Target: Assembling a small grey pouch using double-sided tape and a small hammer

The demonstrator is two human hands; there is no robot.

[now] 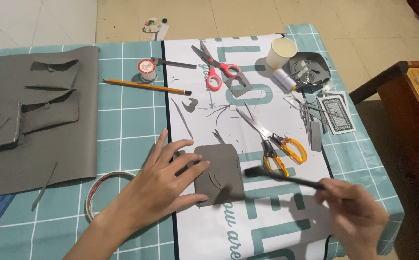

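The left hand (159,185) lies flat with fingers spread, pinning the grey leather piece (219,174) steady on the desk (122,125), while the right hand (356,212) grips a black brush (279,176).

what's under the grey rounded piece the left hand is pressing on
The grey piece lies on a white banner with teal lettering, held by the left hand. Whatever lies directly beneath it is covered.

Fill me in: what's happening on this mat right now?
A person's left hand presses flat on a grey rounded patch lying on a white printed sheet. Their right hand holds a thin black brush, its tip hovering by the patch's right edge. Yellow-handled scissors lie just beyond; red-handled scissors, a pencil and a tape roll sit unused.
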